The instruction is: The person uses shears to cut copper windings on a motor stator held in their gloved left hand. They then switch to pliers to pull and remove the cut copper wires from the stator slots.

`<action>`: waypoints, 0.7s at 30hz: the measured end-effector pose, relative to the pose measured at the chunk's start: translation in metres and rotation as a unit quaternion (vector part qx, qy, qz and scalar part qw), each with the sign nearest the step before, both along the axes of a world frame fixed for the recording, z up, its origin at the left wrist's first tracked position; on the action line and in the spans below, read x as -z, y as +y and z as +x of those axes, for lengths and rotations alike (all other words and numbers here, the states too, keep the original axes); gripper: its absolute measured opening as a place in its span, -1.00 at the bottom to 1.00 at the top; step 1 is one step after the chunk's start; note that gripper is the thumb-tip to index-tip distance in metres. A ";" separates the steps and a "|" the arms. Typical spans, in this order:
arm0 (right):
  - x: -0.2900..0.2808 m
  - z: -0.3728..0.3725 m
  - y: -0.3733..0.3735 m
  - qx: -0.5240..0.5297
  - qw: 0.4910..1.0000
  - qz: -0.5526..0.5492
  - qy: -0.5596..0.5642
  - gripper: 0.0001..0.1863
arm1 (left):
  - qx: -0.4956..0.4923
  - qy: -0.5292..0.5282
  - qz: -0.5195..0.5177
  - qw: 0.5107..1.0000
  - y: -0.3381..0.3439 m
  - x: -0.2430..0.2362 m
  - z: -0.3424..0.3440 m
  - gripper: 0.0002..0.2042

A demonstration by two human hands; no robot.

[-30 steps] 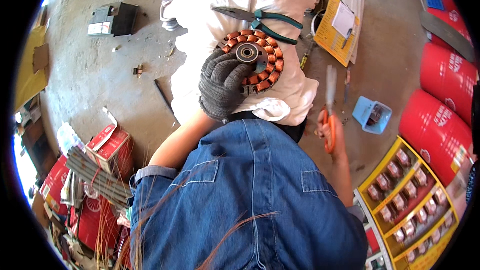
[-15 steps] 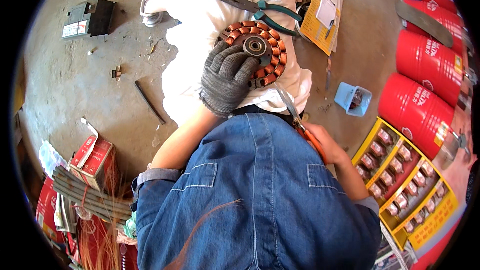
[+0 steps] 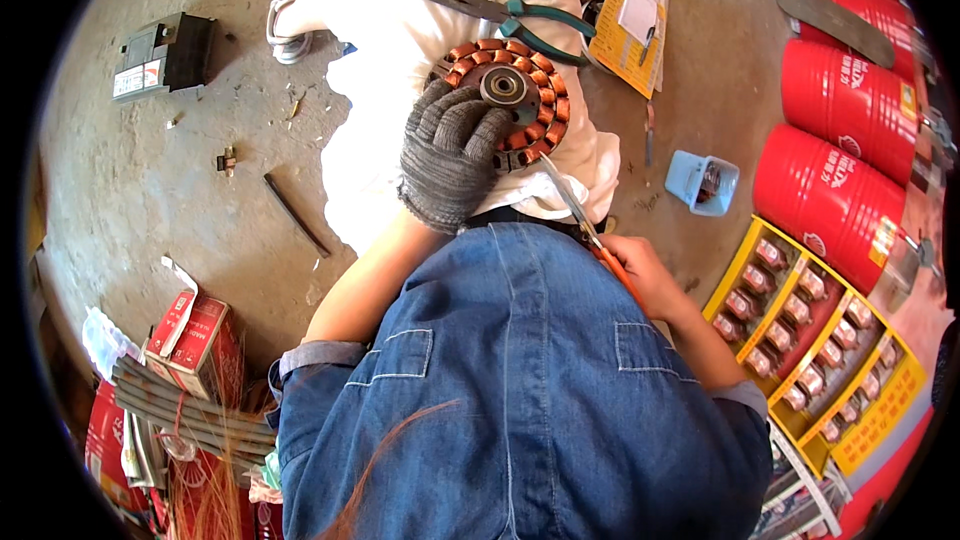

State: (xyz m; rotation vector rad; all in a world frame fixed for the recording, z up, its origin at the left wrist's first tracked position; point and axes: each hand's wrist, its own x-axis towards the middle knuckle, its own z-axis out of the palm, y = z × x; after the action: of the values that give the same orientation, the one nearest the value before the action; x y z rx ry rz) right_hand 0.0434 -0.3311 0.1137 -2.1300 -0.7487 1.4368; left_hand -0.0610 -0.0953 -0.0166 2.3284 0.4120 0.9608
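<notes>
My left hand (image 3: pixel 448 155), in a dark grey knit glove, grips the left side of a round motor stator (image 3: pixel 547 103) on my lap. Copper coils ring it, and a bearing (image 3: pixel 503 86) sits at its middle. My bare right hand (image 3: pixel 640 272) is closed round the orange handles of slim long-nose pliers (image 3: pixel 568 192). Their tips reach the stator's lower edge; whether they touch it I cannot tell. Above the stator, another pair of pliers (image 3: pixel 512 12) with green handles lies across the white cloth (image 3: pixel 375 70) on my lap.
On the floor to the left are a black battery (image 3: pixel 180 52), a dark rod (image 3: pixel 295 215) and a red box (image 3: pixel 195 340). At right stand a light blue plastic cup (image 3: pixel 690 178), red drums (image 3: pixel 830 190), a yellow display box (image 3: pixel 716 302) of small packs and a clipboard (image 3: pixel 637 10).
The orange-handled pliers have moved up toward the stator's lower edge, and their handles look closer together. My left hand keeps its grip. The whole view has shifted slightly.
</notes>
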 end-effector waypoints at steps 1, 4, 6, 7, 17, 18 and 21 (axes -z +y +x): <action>0.000 -0.001 0.001 0.010 1.000 0.000 -0.006 -0.71 | -0.003 -0.002 -0.005 1.000 0.000 -0.002 0.002 -0.73; -0.002 -0.002 0.006 0.026 0.999 0.002 -0.019 -0.72 | -0.025 -0.022 -0.018 0.999 -0.002 -0.009 0.007 -0.69; -0.003 0.004 0.009 0.014 1.000 0.009 -0.023 -0.72 | -0.038 -0.018 -0.016 0.999 -0.005 -0.008 0.007 -0.67; -0.002 0.005 0.008 0.015 1.000 0.010 -0.024 -0.73 | -0.044 -0.016 -0.015 0.999 -0.007 -0.005 0.007 -0.66; 0.060 0.014 -0.008 -0.032 0.991 0.091 -0.096 -0.73 | -0.061 0.005 -0.042 0.997 -0.011 -0.013 0.016 -0.63; 0.062 0.016 -0.007 -0.033 0.989 0.105 -0.098 -0.73 | -0.067 0.011 -0.048 0.997 -0.012 -0.016 0.016 -0.61; 0.069 0.017 -0.001 -0.007 0.986 0.131 -0.105 -0.75 | -0.097 0.020 -0.049 0.994 -0.016 -0.019 0.019 -0.60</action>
State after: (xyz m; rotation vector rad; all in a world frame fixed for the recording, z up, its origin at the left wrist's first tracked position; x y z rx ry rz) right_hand 0.0599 -0.3325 0.0451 -2.0904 -0.9727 1.0632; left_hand -0.0417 -0.1109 0.0020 2.2518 0.6972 0.9609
